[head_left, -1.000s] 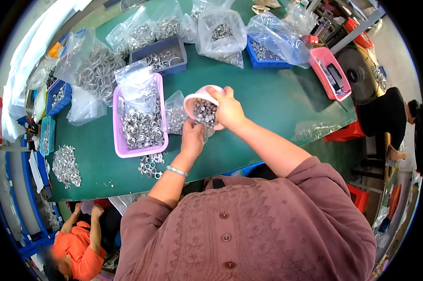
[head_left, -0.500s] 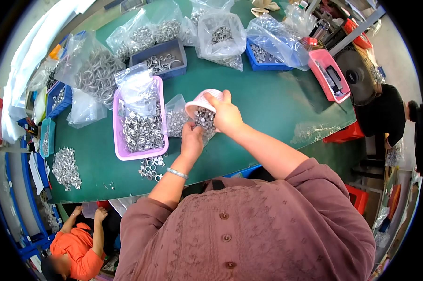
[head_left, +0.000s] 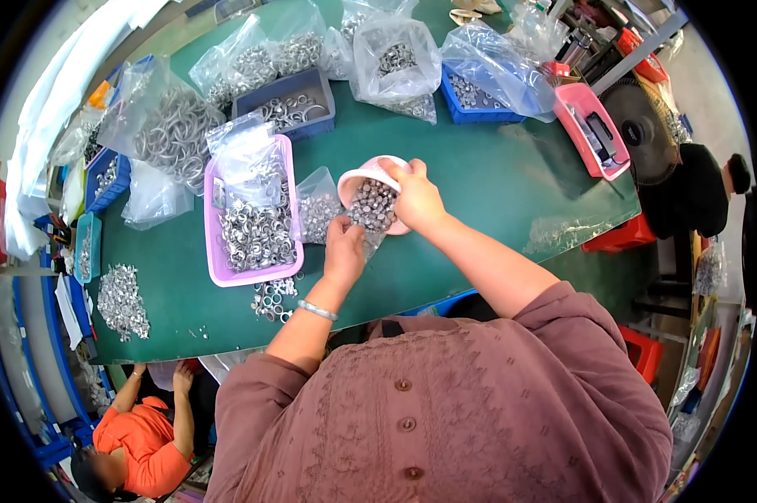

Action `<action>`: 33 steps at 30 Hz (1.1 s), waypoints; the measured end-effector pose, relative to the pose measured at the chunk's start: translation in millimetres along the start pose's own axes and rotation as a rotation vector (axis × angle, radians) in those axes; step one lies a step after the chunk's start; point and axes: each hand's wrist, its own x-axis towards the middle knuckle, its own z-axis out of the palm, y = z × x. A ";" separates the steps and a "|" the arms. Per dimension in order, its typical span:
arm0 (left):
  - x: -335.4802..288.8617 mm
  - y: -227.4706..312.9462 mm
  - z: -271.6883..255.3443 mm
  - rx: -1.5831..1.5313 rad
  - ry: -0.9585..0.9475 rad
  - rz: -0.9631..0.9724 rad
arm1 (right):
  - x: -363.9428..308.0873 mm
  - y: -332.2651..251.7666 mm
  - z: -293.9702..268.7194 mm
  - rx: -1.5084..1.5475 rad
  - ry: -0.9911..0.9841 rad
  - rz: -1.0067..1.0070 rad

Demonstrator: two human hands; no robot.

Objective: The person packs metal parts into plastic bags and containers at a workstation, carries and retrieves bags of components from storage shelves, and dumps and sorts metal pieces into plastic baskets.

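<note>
My right hand (head_left: 417, 198) grips the rim of a small pink bowl (head_left: 353, 178), which is tipped toward the left. Small silvery metal parts (head_left: 373, 204) fill it up to its lower lip. Below that lip my left hand (head_left: 343, 247) is closed at the edge of a clear plastic bag (head_left: 318, 186). More small metal parts lie inside this bag, on the table. Part of the bag is hidden behind my left hand and the bowl.
A lilac basket (head_left: 213, 239) of metal rings stands left of the bag. Loose rings (head_left: 271, 300) and a pile of metal pieces (head_left: 123, 302) lie near the front edge. Blue bins, filled bags and a pink basket (head_left: 576, 138) line the green table (head_left: 479, 193). Another person (head_left: 144, 436) sits lower left.
The pink bowl has shifted slightly right and turned, so more of the parts inside show. My left hand has stayed nearly in place at the bag.
</note>
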 end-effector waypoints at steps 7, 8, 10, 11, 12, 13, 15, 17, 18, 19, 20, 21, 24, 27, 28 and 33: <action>5.6 4.6 -2.3 0.019 -0.002 0.028 | 12.3 32.9 -2.2 0.274 -0.104 0.278; 9.5 10.2 1.7 0.011 -0.020 0.034 | 12.5 50.3 1.0 0.275 -0.086 0.295; 13.4 17.0 4.6 0.002 -0.049 0.057 | 15.5 71.2 5.8 0.492 -0.101 0.296; 15.1 18.3 4.7 0.002 -0.063 0.065 | 15.4 76.4 6.6 0.501 -0.097 0.298; 17.9 20.3 6.2 0.007 -0.071 0.072 | 14.2 82.1 6.8 0.648 -0.096 0.264; 19.5 21.1 5.8 -0.006 -0.081 0.074 | 13.8 81.8 5.9 0.797 -0.102 0.224; 24.5 24.3 6.9 -0.011 -0.097 0.083 | 13.6 84.2 -0.4 0.885 -0.091 0.248; 34.4 33.1 8.4 -0.026 -0.136 0.108 | 12.9 82.2 -12.5 0.970 -0.077 0.276; 39.3 37.6 8.8 -0.020 -0.142 0.114 | 13.6 81.7 -20.2 0.964 -0.067 0.286; 44.9 43.9 10.6 -0.012 -0.131 0.135 | 13.4 83.7 -28.7 0.954 -0.050 0.299; 50.2 50.1 11.9 -0.006 -0.119 0.157 | 14.8 84.5 -36.9 0.959 -0.038 0.301; 55.0 56.1 12.6 -0.035 -0.106 0.162 | 17.9 84.6 -45.3 0.902 -0.019 0.263; 65.9 69.5 9.8 -0.031 -0.066 0.203 | 26.3 81.2 -74.5 0.827 0.027 0.190; 66.8 74.9 5.8 -0.048 -0.063 0.208 | 34.0 77.9 -94.0 0.783 0.067 0.143; 63.9 72.5 4.3 -0.050 -0.063 0.205 | 35.5 76.1 -95.5 0.779 0.065 0.137; 47.7 57.1 5.2 0.042 -0.113 0.211 | 37.1 75.4 -84.9 0.622 0.024 0.121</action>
